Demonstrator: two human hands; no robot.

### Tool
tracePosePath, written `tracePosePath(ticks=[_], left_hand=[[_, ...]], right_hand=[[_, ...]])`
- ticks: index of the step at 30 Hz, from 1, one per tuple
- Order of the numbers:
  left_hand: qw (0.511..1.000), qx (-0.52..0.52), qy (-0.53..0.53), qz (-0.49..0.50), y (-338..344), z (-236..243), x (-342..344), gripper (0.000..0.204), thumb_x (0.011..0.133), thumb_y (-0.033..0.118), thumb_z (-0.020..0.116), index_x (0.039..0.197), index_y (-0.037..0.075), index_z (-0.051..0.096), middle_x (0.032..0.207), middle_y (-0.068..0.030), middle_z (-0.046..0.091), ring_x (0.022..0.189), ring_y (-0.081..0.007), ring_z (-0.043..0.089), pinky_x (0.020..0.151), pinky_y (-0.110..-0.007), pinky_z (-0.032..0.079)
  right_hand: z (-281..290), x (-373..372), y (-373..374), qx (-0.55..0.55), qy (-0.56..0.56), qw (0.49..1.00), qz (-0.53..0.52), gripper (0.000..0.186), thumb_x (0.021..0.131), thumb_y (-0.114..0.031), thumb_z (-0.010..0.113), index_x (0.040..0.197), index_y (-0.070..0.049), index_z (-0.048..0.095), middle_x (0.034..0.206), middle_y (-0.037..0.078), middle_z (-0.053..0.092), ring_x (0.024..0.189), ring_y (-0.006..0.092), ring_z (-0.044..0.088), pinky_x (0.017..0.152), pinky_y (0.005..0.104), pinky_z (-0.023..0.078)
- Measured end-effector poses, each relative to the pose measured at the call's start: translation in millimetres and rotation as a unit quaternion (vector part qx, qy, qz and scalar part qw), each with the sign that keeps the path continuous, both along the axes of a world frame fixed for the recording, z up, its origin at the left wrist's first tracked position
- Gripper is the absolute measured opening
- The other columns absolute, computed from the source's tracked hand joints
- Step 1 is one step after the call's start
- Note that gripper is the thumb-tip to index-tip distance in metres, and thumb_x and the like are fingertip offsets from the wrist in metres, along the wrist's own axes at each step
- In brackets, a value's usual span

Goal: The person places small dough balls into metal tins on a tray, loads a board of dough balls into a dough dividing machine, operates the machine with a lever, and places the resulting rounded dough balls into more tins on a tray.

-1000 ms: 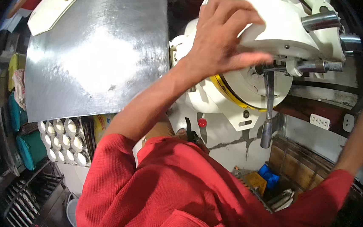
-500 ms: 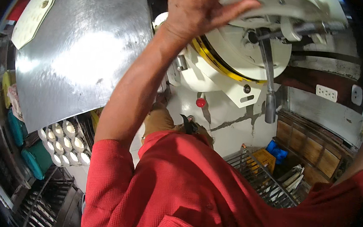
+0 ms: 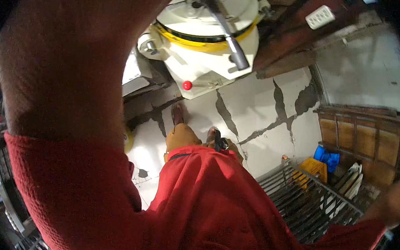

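Note:
My left forearm (image 3: pixel 68 67) fills the left of the view, raised close to the camera; that hand is beyond the upper edge. At the top centre stands a white machine (image 3: pixel 214 65) with a yellow ring (image 3: pixel 192 44), a metal lever (image 3: pixel 232 45) angled downward and a red knob (image 3: pixel 187 85). My left forearm crosses in front of its left side. At the far right, part of my right arm (image 3: pixel 391 206) shows at the rim; its hand is out of sight.
A steel edge (image 3: pixel 134 80) shows left of the machine. A cracked tiled floor (image 3: pixel 265 130) surrounds my feet. At lower right are a metal rack (image 3: pixel 279 197), a yellow crate (image 3: pixel 314 169), a blue object (image 3: pixel 326 158) and wooden panels (image 3: pixel 363 142). A socket strip (image 3: pixel 320 17) is at upper right.
My left arm has risen toward the camera, taking its hand from the machine's top out of view. The view has shifted, showing more floor, and most of the steel table is now hidden.

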State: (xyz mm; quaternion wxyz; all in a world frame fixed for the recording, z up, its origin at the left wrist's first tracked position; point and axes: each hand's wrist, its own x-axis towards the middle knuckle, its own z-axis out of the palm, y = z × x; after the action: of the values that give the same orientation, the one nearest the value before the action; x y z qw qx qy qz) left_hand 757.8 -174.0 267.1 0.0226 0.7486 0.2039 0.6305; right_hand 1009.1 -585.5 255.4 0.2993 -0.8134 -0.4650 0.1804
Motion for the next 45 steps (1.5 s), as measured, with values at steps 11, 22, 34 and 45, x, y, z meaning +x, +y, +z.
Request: tracePosePath(ticks=[11,22,34,45], left_hand=[[0.958,0.066,-0.027,-0.276,-141,42,148,0.022,0.078,0.021,0.074,0.097,0.012,0.067,0.103,-0.0059,0.064,0.102,-0.0252,0.058,0.090,-0.045,0.045],[0.957,0.135,-0.043,-0.253,-149,-15,144,0.032,0.074,0.017,0.071,0.105,0.012,0.064,0.115,-0.0051,0.061,0.109,-0.0318,0.056,0.104,-0.052,0.040],[0.904,-0.084,0.381,-0.174,-76,-192,139,0.027,0.085,0.039,0.069,0.085,0.012,0.070,0.074,-0.0085,0.069,0.077,-0.0280,0.067,0.079,-0.040,0.048],[0.928,-0.088,0.338,-0.132,-59,-199,186,0.026,0.084,0.036,0.070,0.075,0.012,0.068,0.069,-0.0044,0.068,0.068,-0.0208,0.066,0.070,-0.037,0.043]], right_hand=[[20,-18,-112,-0.017,0.008,0.994,-0.107,0.044,0.092,-0.038,0.073,0.112,-0.002,0.056,0.087,0.004,0.054,0.070,0.0151,0.052,0.060,0.0320,0.045],[9,-23,-109,-0.081,-0.047,0.986,-0.138,0.035,0.090,-0.033,0.076,0.102,-0.006,0.059,0.074,-0.002,0.052,0.059,0.0091,0.050,0.051,0.0286,0.044],[36,-32,-92,-0.067,0.053,0.984,-0.153,0.044,0.084,-0.032,0.081,0.110,-0.005,0.057,0.087,0.002,0.060,0.072,0.0124,0.057,0.066,0.0302,0.049],[28,-2,-70,-0.179,0.168,0.953,-0.175,0.035,0.086,-0.018,0.077,0.109,-0.003,0.055,0.083,0.001,0.056,0.067,0.0127,0.054,0.064,0.0357,0.049]])
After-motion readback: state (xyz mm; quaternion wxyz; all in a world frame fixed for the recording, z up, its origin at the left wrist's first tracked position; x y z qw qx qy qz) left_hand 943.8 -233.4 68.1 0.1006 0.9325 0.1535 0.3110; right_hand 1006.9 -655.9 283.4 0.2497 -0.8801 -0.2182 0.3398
